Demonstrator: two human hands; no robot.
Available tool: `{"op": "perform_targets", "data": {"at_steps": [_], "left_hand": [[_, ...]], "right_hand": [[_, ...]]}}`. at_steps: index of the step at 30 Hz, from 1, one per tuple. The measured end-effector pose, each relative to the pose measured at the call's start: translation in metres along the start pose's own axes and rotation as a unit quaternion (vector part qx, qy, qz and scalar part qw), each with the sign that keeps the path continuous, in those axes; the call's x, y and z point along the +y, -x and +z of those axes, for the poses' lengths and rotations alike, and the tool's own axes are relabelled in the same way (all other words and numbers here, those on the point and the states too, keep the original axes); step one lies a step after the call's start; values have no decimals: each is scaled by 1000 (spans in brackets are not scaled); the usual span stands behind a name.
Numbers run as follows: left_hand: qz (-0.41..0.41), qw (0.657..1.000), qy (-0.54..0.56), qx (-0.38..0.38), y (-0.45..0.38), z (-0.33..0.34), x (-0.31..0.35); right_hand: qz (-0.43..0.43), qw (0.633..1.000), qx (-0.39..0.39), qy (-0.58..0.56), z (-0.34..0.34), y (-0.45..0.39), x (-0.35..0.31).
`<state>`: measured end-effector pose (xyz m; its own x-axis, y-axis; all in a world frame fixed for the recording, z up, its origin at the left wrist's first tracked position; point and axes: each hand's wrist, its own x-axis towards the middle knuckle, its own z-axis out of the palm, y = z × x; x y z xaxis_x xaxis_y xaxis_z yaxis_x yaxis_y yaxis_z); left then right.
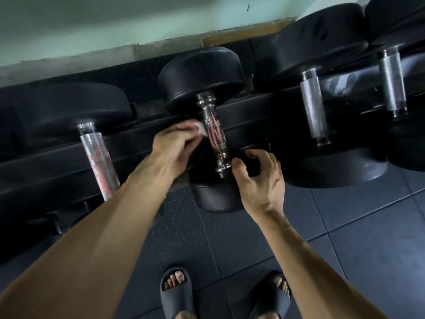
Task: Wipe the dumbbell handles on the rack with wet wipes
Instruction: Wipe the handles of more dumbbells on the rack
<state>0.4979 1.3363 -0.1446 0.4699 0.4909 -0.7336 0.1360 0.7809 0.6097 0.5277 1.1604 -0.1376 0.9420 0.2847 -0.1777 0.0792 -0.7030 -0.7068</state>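
- Dumbbell handle [215,132] on rack [253,104], running away from viewer, between both hands.
- Left hand [177,143] nearer, pinching wipe [201,128] against handle's left side.
- Right hand [259,176] loosely curled, grasping nothing, beside near collar.

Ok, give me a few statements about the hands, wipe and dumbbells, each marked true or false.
1. The left hand holds the wipe beside the middle handle. True.
2. The right hand holds a second wipe. False: it holds nothing, fingers curled near the handle's lower collar.
3. Four dumbbell handles show. True.
4. The person wears laced shoes. False: open-toed slides.
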Motion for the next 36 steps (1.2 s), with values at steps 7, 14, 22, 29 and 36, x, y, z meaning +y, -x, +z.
{"op": "perform_targets", "data": {"at_steps": [7, 14, 22, 29, 36], "left_hand": [[-6, 996, -90, -17, 2, 0, -12], [53, 996, 60, -32, -14, 9, 2], [53, 995, -81, 0, 0, 0, -7], [10, 999, -12, 28, -2, 9, -13], [42, 997, 46, 45, -5, 19, 4]], "right_hand": [[-14, 1000, 4, -4, 1, -3, 3], [-6, 1000, -11, -4, 1, -4, 5], [-12, 1000, -5, -3, 2, -5, 5], [-3, 1000, -6, -6, 2, -6, 7], [-8, 1000, -7, -3, 2, -5, 6]]}}
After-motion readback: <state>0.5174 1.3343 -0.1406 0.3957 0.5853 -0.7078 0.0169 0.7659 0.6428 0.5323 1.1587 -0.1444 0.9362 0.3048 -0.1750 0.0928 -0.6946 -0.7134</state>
